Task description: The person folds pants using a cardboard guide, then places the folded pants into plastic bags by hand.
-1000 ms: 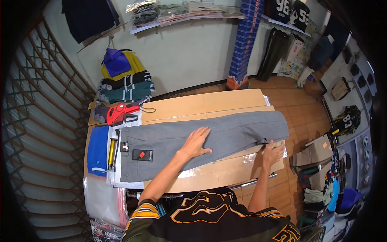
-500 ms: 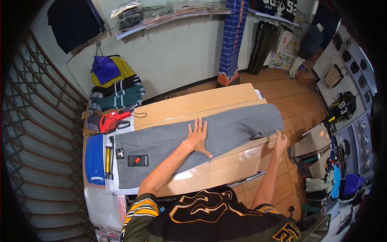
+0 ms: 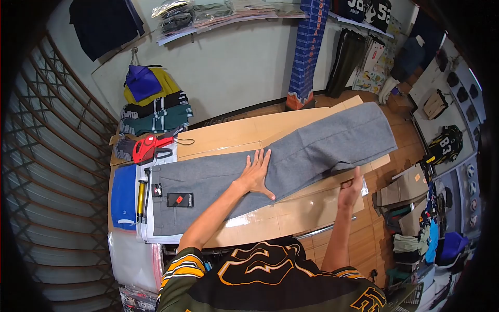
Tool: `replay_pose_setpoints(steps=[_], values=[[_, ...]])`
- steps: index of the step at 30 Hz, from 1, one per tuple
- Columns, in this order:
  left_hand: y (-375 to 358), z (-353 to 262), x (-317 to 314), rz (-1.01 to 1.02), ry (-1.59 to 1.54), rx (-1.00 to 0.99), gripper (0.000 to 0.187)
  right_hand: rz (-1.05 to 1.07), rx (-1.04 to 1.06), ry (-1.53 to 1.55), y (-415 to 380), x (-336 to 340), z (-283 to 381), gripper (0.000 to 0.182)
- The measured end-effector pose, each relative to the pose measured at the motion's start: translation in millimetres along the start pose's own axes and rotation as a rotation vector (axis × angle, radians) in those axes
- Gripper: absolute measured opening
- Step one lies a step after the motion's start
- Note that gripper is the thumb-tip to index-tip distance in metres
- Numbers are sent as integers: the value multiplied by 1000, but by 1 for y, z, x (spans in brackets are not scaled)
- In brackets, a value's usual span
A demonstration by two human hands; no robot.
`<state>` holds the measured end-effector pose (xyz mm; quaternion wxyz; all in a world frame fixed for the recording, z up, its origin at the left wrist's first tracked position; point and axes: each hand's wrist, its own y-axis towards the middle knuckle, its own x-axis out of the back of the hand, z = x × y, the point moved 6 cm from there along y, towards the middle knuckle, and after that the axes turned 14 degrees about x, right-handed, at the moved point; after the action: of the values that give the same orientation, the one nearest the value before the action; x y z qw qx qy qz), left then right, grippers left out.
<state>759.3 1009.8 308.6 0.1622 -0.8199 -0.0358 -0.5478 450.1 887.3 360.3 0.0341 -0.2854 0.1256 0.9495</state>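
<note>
Grey trousers (image 3: 306,148) lie folded lengthwise over cardboard, the waist at the left and the leg end slanting to the far right. My left hand (image 3: 254,174) presses on the middle of them, palm down and fingers spread. Below the leg's near edge is my right hand (image 3: 351,192), its fingers curled and one fingertip up at the cloth edge. Whatever those fingers may hold is hidden. A black tag (image 3: 180,199) with a red mark rests near the waist. Under the leg, a cardboard sheet (image 3: 370,165) shows along the near side.
Left of the trousers lie a red tape dispenser (image 3: 150,148), a yellow-and-black hand pump (image 3: 141,202) and a folded blue garment (image 3: 123,197). Folded clothes (image 3: 153,117) stand behind them. Cardboard boxes (image 3: 401,188) sit at the right. A folding metal gate (image 3: 57,171) lines the left.
The trouser leg and the cardboard under it have swung toward the far right. My right hand has moved a little nearer to me and left, its fingers more curled. My left hand stays put.
</note>
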Motion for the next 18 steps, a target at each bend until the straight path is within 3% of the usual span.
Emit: replay_pose_setpoints(steps=[2,5,6,7,9,11,12,13,15,17,18], values=[[-13,3,13,-105,-256,-60,165,162,-33,-55,-19,-10,-14,32],[-55,24,25,-265,-376,15,160,112,-16,-148,-57,-41,-14,33],[-77,31,34,-363,-415,81,148,115,-20,-146,-67,-44,-17,33],[-93,39,35,-366,-413,88,148,187,20,-200,-76,-49,-18,34],[-134,76,43,-546,-697,228,126,274,47,-248,-97,-63,-22,36],[-179,107,50,-739,-719,391,102,457,145,-253,-119,-89,-19,44],[-200,125,51,-812,-724,473,94,476,41,-223,-128,-86,-33,57],[-222,142,52,-888,-728,556,86,498,29,-214,-135,-82,-46,57],[-261,186,37,-1045,-772,697,71,801,153,-464,-154,-87,-68,61],[-297,217,22,-1152,-759,809,58,916,172,-522,-165,-123,-46,63],[-311,235,8,-1192,-892,832,53,1035,316,-552,-173,-131,-46,62]])
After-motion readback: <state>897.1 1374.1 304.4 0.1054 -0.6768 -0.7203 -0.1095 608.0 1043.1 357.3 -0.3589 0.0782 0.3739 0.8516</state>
